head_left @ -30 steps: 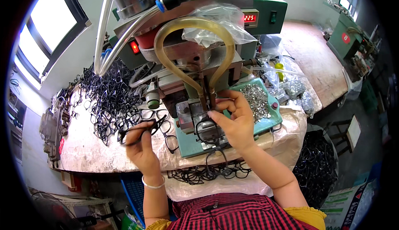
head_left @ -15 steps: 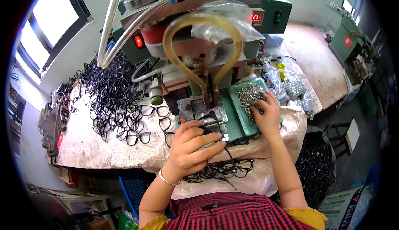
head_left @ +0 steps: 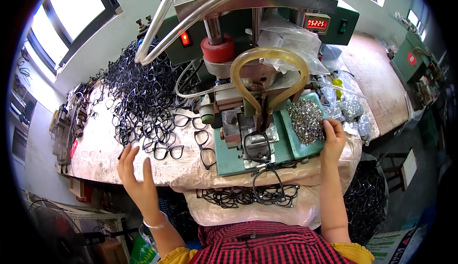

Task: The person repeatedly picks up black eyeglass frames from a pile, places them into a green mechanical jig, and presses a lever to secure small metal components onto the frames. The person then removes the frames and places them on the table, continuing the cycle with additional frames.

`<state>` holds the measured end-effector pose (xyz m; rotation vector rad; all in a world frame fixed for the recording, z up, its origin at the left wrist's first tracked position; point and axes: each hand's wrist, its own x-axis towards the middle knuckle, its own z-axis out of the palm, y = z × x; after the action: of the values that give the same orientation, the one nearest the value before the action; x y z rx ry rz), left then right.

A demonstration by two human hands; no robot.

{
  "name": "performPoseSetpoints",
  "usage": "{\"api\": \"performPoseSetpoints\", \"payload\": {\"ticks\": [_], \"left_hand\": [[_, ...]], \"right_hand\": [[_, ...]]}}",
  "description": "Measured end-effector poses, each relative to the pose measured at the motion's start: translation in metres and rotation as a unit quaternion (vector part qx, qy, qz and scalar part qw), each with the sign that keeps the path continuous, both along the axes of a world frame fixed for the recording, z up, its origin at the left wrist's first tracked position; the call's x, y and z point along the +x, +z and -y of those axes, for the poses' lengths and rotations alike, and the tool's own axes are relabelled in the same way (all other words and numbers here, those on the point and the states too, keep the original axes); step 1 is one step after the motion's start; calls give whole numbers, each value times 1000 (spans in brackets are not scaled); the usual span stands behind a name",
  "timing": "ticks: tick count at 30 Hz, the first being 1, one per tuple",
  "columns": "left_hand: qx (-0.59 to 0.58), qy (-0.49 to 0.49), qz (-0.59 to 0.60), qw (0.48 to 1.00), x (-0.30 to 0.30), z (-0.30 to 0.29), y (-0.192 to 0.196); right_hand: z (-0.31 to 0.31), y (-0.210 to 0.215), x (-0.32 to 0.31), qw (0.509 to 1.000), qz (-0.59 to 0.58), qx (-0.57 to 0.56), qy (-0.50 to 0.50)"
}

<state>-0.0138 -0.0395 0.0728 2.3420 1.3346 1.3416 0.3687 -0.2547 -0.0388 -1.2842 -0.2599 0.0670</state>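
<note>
My left hand point(head_left: 137, 178) is over the near left edge of the table, thumb and fingers apart, with nothing plainly held. A small dark spot shows at one fingertip. My right hand point(head_left: 335, 139) is at the right rim of a green tray point(head_left: 297, 150) full of small metal parts point(head_left: 307, 121). Its fingertips are pinched together; whatever they hold is too small to name. Between the hands, a black eyeglass frame point(head_left: 268, 164) sits untouched at the press's metal fixture point(head_left: 281, 133), one rim over it and the other hanging toward me.
A big heap of black eyeglass frames point(head_left: 143, 85) covers the table's left side. More frames point(head_left: 224, 197) lie on the plastic-covered ledge before me. The press has a yellowish hose loop point(head_left: 269, 54) and a red collar point(head_left: 217, 49). Bagged parts point(head_left: 352, 109) lie right of the tray.
My left hand has let go of the eyeglass frame and swung left with its fingers apart. My right hand has drawn back from the metal parts to the tray's right rim. The view has shifted.
</note>
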Motion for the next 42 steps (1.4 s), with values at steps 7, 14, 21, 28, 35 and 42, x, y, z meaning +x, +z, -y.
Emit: {"api": "performPoseSetpoints", "payload": {"ticks": [7,14,21,28,35,42], "left_hand": [[-48,13,-216,975,3,-52,-147],[68,21,41,997,-2,-85,-93],[30,62,-46,997,-66,-161,-159],[57,-21,51,997,34,-104,-118],[-196,-154,338,908,54,-25,-99],[87,-383,395,831,87,27,19]], "right_hand": [[-60,4,-6,996,39,22,82],[9,6,-18,933,250,-243,-85],[49,8,-35,935,231,-252,-91],[-52,89,-68,950,237,-103,173],[-75,76,-90,968,75,25,238],[-77,99,-105,956,29,46,288]]}}
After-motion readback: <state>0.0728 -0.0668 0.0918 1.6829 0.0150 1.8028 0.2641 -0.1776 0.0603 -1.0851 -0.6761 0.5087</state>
